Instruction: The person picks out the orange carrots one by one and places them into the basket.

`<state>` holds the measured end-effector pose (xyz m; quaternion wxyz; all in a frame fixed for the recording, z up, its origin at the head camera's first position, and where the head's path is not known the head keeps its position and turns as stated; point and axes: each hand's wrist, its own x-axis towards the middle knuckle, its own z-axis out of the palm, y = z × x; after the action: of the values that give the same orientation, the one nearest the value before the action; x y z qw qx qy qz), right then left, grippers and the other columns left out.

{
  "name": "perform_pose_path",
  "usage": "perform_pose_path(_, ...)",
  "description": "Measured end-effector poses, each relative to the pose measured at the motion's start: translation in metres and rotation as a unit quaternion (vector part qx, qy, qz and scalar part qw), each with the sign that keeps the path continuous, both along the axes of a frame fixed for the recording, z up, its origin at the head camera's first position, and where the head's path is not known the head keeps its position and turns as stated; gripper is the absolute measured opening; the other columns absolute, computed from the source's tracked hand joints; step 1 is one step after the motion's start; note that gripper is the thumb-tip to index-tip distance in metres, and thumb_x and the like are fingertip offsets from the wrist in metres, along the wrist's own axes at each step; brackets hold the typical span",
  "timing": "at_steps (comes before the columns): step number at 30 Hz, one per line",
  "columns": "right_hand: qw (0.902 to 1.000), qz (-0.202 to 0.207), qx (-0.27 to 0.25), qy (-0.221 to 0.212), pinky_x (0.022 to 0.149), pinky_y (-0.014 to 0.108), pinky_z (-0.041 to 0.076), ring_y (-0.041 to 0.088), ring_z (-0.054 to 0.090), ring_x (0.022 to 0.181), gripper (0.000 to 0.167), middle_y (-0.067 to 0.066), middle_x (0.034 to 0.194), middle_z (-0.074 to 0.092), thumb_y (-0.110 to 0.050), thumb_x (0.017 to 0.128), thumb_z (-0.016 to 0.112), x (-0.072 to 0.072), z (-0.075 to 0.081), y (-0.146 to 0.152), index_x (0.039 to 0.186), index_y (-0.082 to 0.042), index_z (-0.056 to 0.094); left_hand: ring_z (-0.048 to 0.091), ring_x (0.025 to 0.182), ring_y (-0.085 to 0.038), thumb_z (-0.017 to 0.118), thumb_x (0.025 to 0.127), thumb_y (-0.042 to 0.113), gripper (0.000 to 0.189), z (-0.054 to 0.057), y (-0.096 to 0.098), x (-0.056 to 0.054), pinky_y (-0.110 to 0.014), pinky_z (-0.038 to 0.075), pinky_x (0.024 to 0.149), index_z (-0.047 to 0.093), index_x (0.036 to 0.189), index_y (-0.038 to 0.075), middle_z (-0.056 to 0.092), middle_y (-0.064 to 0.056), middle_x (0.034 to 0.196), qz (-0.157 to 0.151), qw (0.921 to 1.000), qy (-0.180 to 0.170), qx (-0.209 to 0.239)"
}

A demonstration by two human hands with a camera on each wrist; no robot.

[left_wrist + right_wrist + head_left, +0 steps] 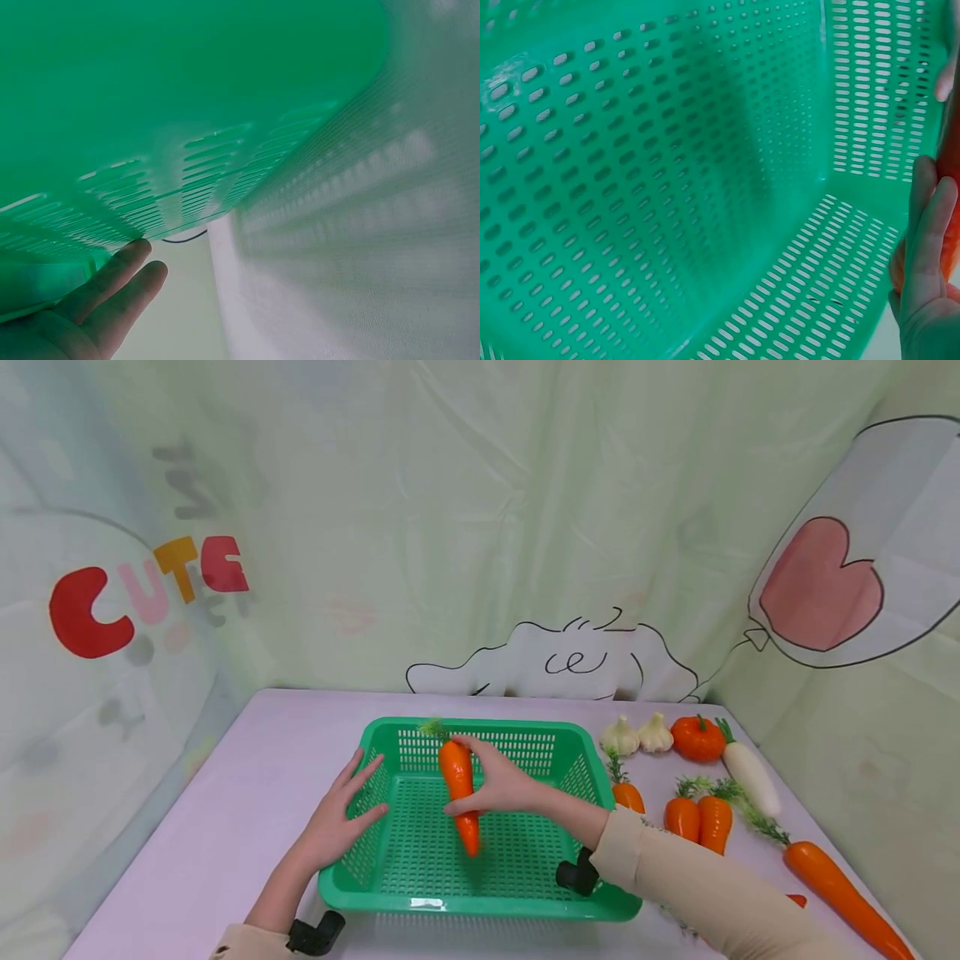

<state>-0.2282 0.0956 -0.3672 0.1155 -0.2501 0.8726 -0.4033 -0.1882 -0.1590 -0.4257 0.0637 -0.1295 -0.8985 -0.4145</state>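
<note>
My right hand (498,781) grips an orange toy carrot (459,772) with a green leafy top, over the inside of a green plastic basket (480,910). The carrot stands nearly lengthwise, its leafy end at the far rim and its tip toward me. In the right wrist view, the fingers (930,232) wrap the carrot (951,150) at the right edge, above the slotted basket floor. My left hand (337,818) is at the basket's left side, fingers spread over the rim. The left wrist view shows two of its fingertips right by the slotted outer wall (210,165).
Right of the basket lie two garlic bulbs (637,735), a red-orange tomato or pumpkin (697,739), a white radish (752,777), and several more carrots (715,822). A long carrot (847,893) sits near the table's right edge. A printed curtain (465,527) hangs behind the table.
</note>
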Motion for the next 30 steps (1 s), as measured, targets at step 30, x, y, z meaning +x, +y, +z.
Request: perform_pose_path(30, 0.9932, 0.044, 0.061, -0.089, 0.054, 0.027, 0.053, 0.02, 0.051, 0.086, 0.092, 0.013, 0.116, 0.042, -0.02, 0.067, 0.082, -0.016, -0.038, -0.062, 0.141, -0.005, 0.028, 0.019, 0.132, -0.044, 0.06, 0.087, 0.035, 0.065, 0.0, -0.001, 0.0, -0.068, 0.031, 0.089, 0.032, 0.144, 0.019, 0.009, -0.011, 0.152, -0.009, 0.9999, -0.002, 0.006)
